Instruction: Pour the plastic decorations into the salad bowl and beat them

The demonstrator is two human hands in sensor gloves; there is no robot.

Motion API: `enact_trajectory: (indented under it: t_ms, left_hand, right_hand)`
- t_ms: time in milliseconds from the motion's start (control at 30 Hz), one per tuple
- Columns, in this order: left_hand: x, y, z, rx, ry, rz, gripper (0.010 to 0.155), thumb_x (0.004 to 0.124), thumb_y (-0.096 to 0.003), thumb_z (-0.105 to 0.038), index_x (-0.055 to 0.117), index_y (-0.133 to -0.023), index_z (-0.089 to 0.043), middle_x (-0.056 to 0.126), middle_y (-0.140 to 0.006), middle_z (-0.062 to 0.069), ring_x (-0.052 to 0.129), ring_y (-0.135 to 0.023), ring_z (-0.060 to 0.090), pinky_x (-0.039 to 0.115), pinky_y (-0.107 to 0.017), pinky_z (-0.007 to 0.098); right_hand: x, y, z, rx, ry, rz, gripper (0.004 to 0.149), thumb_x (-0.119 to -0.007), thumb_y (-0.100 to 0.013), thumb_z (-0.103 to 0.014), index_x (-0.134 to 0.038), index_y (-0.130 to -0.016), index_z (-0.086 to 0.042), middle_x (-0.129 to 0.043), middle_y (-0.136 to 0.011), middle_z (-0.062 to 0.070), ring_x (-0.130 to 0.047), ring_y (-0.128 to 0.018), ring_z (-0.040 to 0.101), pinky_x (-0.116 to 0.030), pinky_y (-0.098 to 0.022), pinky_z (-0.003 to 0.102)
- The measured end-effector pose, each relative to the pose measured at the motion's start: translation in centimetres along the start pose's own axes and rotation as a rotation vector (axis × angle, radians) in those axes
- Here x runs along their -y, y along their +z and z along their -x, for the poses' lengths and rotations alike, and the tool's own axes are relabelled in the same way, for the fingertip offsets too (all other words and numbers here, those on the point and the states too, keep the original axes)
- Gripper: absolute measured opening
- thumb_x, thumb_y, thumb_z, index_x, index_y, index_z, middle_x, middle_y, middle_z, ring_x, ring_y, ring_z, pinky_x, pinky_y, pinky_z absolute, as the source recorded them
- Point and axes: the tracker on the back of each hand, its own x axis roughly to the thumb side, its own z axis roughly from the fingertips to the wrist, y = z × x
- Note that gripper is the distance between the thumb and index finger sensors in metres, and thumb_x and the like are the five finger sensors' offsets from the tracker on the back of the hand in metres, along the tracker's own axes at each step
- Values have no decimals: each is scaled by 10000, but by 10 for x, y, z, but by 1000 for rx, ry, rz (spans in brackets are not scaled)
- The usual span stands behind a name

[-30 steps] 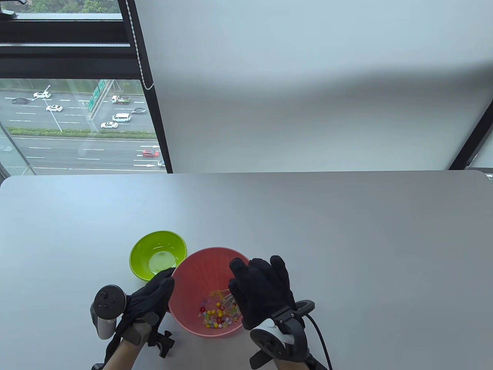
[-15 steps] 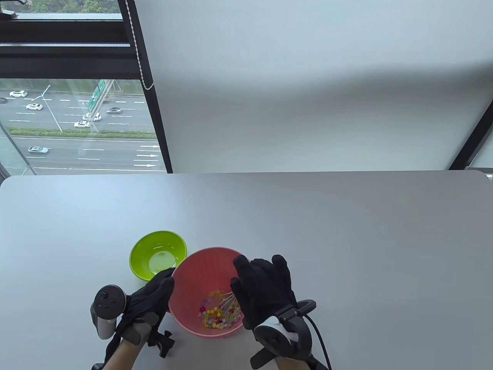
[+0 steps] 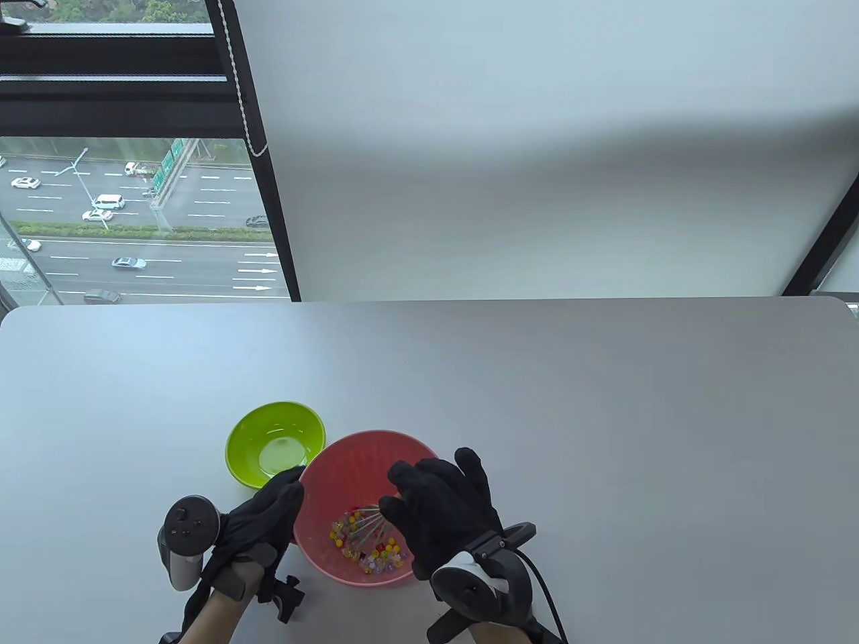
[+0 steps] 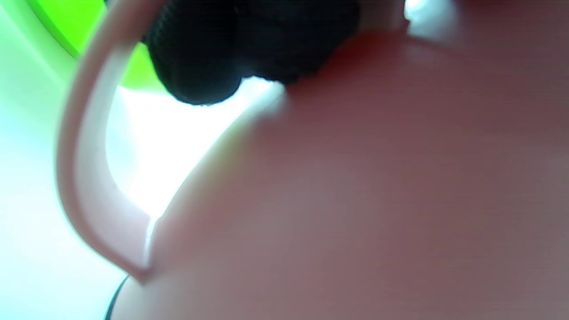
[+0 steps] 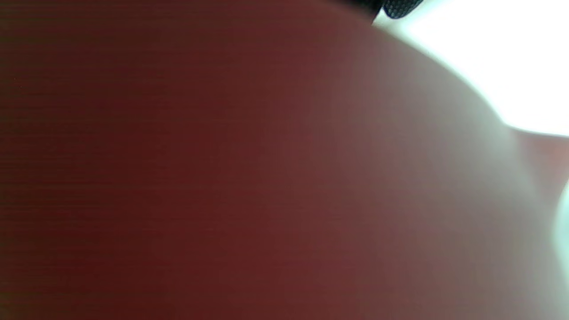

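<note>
Whisk (image 3: pixel 366 522) in right hand (image 3: pixel 443 510), pink bowl (image 3: pixel 349 469)

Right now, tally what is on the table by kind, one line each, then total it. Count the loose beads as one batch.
Bowls: 2, a pink salad bowl and a green bowl
Whisks: 1, the wire whisk in the pink bowl
Batches of plastic decorations: 1
Gloved hands: 2, the left hand and the right hand
Total: 6

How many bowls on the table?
2. The green bowl sits empty at the left; the pink salad bowl touches its right side, nearer the person, holding the decorations. None seems hidden.
</note>
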Motion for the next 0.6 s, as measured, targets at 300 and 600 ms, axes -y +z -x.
enact_trajectory:
  t_ms: [300, 600]
  left_hand:
    - [0, 0, 1, 3, -4, 4, 705, 589, -556, -634, 735, -953, -69, 931, -436, -4, 954, -523, 287, 662, -662, 554]
    - [0, 0, 1, 4, -8, 5, 706, 588, -557, -633, 735, -954, -68, 931, -436, -3, 954, -523, 289, 662, -662, 554]
  right_hand:
    - [3, 1, -4, 54, 92, 18, 522, -755, -543, -559, -622, -1002, -348, -919, -788, -141, -852, -825, 168, -421, -797, 493]
    - [9, 0, -4, 85, 155, 42, 557, -714, -572, -537, -551, -1066, -336, -905, -784, -124, -825, -829, 193, -397, -800, 496]
